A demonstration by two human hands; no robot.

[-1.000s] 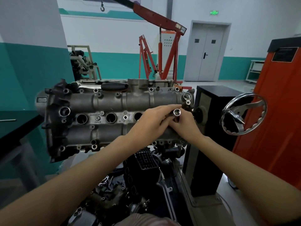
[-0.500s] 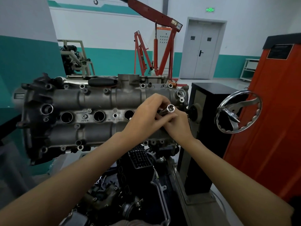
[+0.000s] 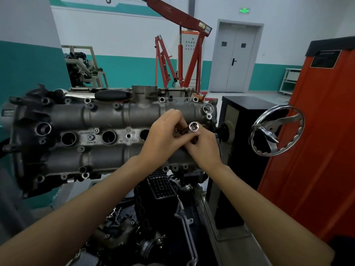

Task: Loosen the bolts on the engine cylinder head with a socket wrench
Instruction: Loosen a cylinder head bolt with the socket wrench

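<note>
Two bare forearms in view, entering from the lower corners. No sleeves visible up to the frame edge, no gloves, no watch or ring seen. Left hand (image 3: 163,139) and right hand (image 3: 205,148) both uncovered, with short fingernails where visible. At the lower right edge, a small dark patch, perhaps clothing, unclear.

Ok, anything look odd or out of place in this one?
One thing: the socket is not on any bolt. Both hands, left hand and right hand, hold it in front of the cylinder head with its open end facing the camera.
</note>
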